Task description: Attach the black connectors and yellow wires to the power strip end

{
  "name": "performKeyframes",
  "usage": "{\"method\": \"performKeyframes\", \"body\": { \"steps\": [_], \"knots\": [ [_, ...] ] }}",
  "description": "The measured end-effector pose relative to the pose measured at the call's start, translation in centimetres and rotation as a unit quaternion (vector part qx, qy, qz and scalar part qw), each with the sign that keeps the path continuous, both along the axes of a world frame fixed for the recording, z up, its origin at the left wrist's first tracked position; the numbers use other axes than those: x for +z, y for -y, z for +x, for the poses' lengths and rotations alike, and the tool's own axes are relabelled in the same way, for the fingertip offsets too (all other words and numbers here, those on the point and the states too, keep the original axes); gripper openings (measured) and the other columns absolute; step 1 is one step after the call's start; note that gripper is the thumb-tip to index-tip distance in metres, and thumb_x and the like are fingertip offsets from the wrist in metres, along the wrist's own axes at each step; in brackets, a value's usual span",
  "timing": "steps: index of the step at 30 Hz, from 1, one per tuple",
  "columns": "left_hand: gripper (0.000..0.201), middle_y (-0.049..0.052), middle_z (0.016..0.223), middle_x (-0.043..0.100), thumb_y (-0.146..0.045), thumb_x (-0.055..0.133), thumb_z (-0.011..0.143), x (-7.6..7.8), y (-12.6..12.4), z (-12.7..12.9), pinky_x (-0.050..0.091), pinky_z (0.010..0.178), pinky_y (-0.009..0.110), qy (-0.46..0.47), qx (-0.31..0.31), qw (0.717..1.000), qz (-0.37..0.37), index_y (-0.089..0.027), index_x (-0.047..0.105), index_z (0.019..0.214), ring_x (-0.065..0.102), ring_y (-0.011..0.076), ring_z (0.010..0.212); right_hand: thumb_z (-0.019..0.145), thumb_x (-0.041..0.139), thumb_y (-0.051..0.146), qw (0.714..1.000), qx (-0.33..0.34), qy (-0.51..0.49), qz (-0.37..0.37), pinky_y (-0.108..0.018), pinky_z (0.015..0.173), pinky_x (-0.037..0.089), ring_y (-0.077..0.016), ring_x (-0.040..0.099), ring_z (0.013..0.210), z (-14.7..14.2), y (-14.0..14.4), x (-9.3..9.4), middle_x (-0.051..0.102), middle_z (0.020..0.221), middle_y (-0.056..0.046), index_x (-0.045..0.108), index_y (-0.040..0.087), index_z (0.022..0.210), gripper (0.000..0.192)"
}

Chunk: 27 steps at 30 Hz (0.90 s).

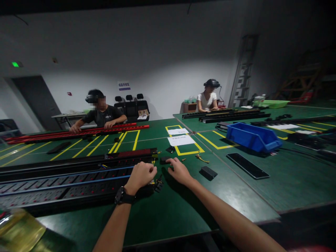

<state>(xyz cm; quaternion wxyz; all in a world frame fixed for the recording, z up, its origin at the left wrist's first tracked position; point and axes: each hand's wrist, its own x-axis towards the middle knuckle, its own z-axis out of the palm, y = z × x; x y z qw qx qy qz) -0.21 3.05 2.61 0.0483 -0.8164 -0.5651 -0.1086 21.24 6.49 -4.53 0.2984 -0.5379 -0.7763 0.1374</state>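
Long black power strips [105, 185] with rows of sockets and red dots lie on the green table, running in from the left. My left hand [141, 177], with a black watch on its wrist, is closed at the right end of the nearest strip; its curled fingers hide whatever they hold. Just to the right, my right hand [180, 170] has its fingertips on a small black block [164, 160]. A dark connector piece [158, 184] sticks out below my left hand, by the strip's end. Another black block [208, 172] lies right of my right hand.
A yellow wire piece [202, 159], a phone-like slab [247, 165] and a blue bin [253, 137] lie to the right. Paper sheets [181, 140] lie ahead. A bottle of yellow liquid [22, 229] stands near left. Two people work across the table, one at red rails [78, 133].
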Motion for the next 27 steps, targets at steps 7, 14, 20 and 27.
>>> {"method": "performKeyframes", "body": {
  "steps": [7,14,20,27],
  "knots": [
    [0.043,0.01,0.077,0.075,-0.037,0.043,0.098,-0.21,-0.27,-0.06,0.034,0.065,0.027,0.006,0.013,1.0,-0.013,-0.019,0.072,0.073,0.07,0.0201,0.074,0.098,0.053,0.045,0.995,-0.052,0.073,-0.032,-0.031,0.081,0.044,-0.0246,0.067,0.1,0.07,-0.51,0.17,0.059,0.128,-0.011,0.049,0.029,0.147,0.051],
    [0.044,0.009,0.076,0.074,-0.037,0.041,0.099,-0.55,-0.54,-0.2,0.036,0.065,0.026,0.009,0.007,1.0,-0.023,-0.019,0.073,0.073,0.069,0.0194,0.072,0.099,0.05,0.046,0.995,-0.039,0.094,-0.015,-0.031,0.08,0.044,-0.0239,0.067,0.101,-0.17,-0.28,0.16,0.062,0.127,-0.009,0.055,0.032,0.142,0.045],
    [0.044,0.01,0.077,0.075,-0.037,0.041,0.098,-0.64,-0.61,-0.2,0.036,0.065,0.027,0.002,0.007,1.0,-0.025,-0.019,0.073,0.073,0.069,0.0197,0.073,0.099,0.051,0.044,0.996,-0.042,0.083,-0.003,-0.032,0.079,0.044,-0.0244,0.068,0.099,-0.13,-0.34,-0.03,0.064,0.125,-0.008,0.058,0.03,0.139,0.042],
    [0.043,0.011,0.082,0.077,-0.038,0.042,0.098,-0.44,-0.51,0.0,0.038,0.068,0.027,-0.003,0.025,0.999,-0.04,-0.018,0.073,0.075,0.071,0.0207,0.079,0.099,0.051,0.043,0.996,-0.038,0.082,-0.01,-0.03,0.08,0.044,-0.023,0.068,0.1,-0.1,-0.32,0.04,0.064,0.125,-0.008,0.057,0.03,0.14,0.043]
  ]
}}
